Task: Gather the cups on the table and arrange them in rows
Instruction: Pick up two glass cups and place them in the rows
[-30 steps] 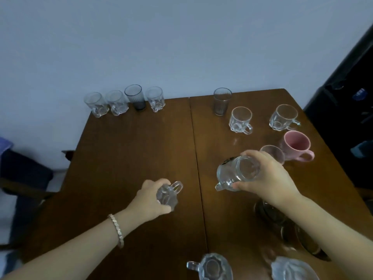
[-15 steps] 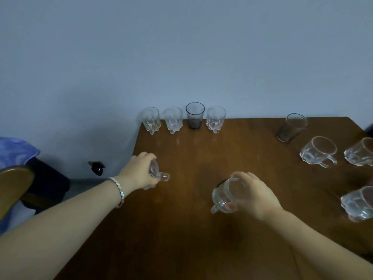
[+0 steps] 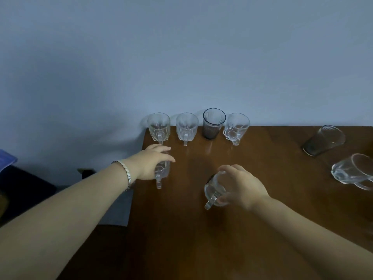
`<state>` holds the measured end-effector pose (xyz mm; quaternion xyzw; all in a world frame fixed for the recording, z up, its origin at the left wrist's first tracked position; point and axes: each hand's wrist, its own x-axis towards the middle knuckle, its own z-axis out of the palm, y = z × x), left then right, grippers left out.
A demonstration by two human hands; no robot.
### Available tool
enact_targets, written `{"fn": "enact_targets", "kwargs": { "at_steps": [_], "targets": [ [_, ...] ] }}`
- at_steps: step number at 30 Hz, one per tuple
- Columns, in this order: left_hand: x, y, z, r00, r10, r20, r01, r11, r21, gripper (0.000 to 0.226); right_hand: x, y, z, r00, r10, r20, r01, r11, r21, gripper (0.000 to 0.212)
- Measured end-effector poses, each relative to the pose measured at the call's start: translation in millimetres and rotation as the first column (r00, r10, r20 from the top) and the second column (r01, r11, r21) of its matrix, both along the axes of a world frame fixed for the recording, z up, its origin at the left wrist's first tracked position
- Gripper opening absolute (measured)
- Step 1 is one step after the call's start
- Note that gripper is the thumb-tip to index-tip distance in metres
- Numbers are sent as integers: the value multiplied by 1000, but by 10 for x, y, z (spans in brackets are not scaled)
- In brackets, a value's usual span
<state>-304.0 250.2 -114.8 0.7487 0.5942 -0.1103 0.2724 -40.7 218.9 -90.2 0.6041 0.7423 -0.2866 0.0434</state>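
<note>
Left hand [image 3: 150,163] clasped from above around clear handled mug [image 3: 161,171], near left table [image 3: 181,229] edge, just in front of back row [image 3: 198,125] of four cups by wall; best set down directly below leftmost cup, handle toward viewer; right hand [image 3: 241,187] gripping second mug [image 3: 215,191], tilted, above mid-table; lower upright alongside, matching spacing; stray cups [image 3: 323,141] far right await gathering.

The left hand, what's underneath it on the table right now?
Under the left hand is a clear glass mug, its handle sticking out toward the camera. The hand covers the mug's rim, so whether its base already rests on the table cannot be seen.
</note>
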Motion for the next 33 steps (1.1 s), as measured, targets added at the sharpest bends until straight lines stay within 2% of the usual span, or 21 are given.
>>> {"fn": "enact_targets", "kwargs": {
  "at_steps": [1,3,6,10,12,14,16,19,22,27,30,33],
  "targets": [
    [-10,-9,-25,999,35,9,-35,999,11,73,-74,91,-18,1000,16,-4,-16,1000,16,74],
    [11,-77,-82,976,207,72,-211,976,51,84,-248,287,-43,999,50,-18,-49,998,44,72],
    [52,-172,-196,871,450,196,-474,875,96,99,-535,543,-94,992,129,-10,-129,991,26,79],
    [42,-222,-294,810,514,282,-566,810,150,95,-779,697,-199,973,224,-64,-225,974,-5,84],
    [49,-213,-315,777,553,302,-612,774,159,95,-827,690,-245,966,241,-90,-246,968,-55,94],
    [60,-187,-333,748,573,335,-644,748,159,96,-868,628,-284,977,184,-109,-193,978,-78,108],
    [74,-166,-342,729,582,362,-663,731,160,95,-919,554,-339,991,0,-136,-3,1000,-16,113],
    [97,-155,-342,715,596,366,-679,715,163,94,-1014,500,-417,955,-244,-170,245,969,-15,99],
    [89,-147,-345,714,602,358,-683,712,163,95,-1085,541,-436,947,-225,-227,221,974,-47,90],
    [99,-115,-331,733,605,312,-671,720,179,97,-1109,570,-402,972,-176,-158,172,984,-37,101],
    [169,-185,-282,729,627,275,-675,726,134,105,-1003,460,-359,975,-157,-155,149,987,-61,109],
    [313,-388,-138,759,608,232,-650,728,219,97,-737,256,-295,980,-139,-143,121,985,-126,94]
  ]
}}
